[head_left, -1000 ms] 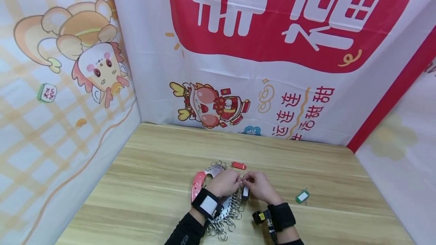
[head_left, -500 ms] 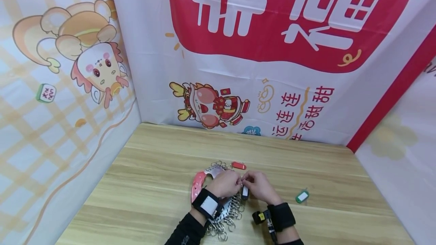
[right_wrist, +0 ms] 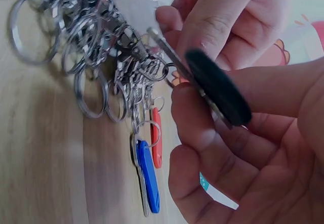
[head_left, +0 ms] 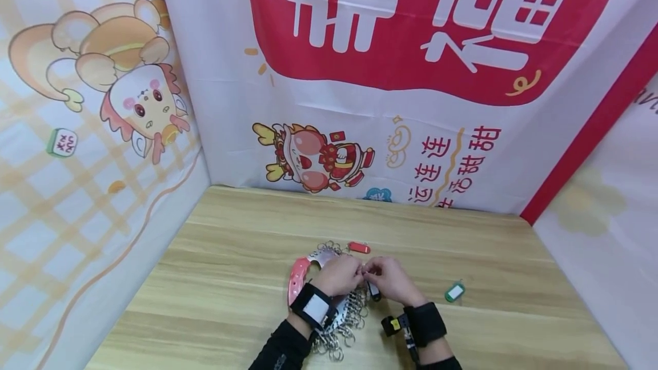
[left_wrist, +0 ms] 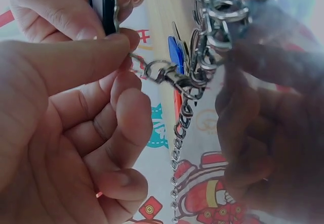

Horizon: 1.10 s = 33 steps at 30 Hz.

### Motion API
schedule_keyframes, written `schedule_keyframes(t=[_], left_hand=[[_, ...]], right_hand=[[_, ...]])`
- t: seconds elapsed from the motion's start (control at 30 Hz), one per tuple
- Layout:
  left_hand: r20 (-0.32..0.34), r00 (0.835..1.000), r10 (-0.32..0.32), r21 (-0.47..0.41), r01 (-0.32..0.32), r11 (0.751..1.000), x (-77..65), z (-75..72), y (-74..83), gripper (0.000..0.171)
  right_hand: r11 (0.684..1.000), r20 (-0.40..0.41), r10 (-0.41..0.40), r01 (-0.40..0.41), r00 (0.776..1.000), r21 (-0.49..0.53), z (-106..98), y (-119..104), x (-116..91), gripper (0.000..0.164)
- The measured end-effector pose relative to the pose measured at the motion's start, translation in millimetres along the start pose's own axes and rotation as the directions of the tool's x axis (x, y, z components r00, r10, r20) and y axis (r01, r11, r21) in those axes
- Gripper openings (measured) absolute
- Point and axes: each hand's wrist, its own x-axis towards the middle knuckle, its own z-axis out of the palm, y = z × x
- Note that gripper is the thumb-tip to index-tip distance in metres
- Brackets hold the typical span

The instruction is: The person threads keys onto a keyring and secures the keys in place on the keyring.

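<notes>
My left hand reaches over the silver plate of a key holder with a pink-red handle. Its thumb and fingertip pinch a thin metal ring joined to a lobster clasp on the holder's chain. Close beside it, my right hand pinches a black key tag with a silver key lying along it. Several split rings crowd the plate's edge. A blue key tag with its key and a red key tag lie near the chains.
On the wooden table, a green key tag lies apart, to the right of my right hand. The red tag sits just beyond the plate. A printed cloth wall rises behind the table, with more cloth at both sides.
The black key tag has tilted, its lower end swinging slightly right. Both hands stay together over the same spot. The head view has shifted a little.
</notes>
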Motion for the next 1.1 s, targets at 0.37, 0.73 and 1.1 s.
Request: schedule_keyframes(t=[0.37, 0.73, 1.1], left_hand=[[0.046, 0.997, -0.053, -0.174, 0.061, 0.983, -13.4, -19.8, -18.3, 0.024], [0.070, 0.994, -0.084, -0.145, 0.093, 0.985, -17.6, -26.6, -17.3, 0.022], [0.085, 0.996, -0.027, -0.009, 0.028, 1.000, -28.4, -29.5, -10.8, 0.025]], right_hand=[[0.973, 0.248, -0.061, 0.113, 0.967, -0.200, -13, 18, 5, 0.018], [0.926, 0.230, -0.162, 0.228, 0.960, -0.301, -11, 28, 2, 0.011], [0.823, 0.263, -0.303, 0.391, 0.916, -0.412, -13, 38, -1, 0.013]])
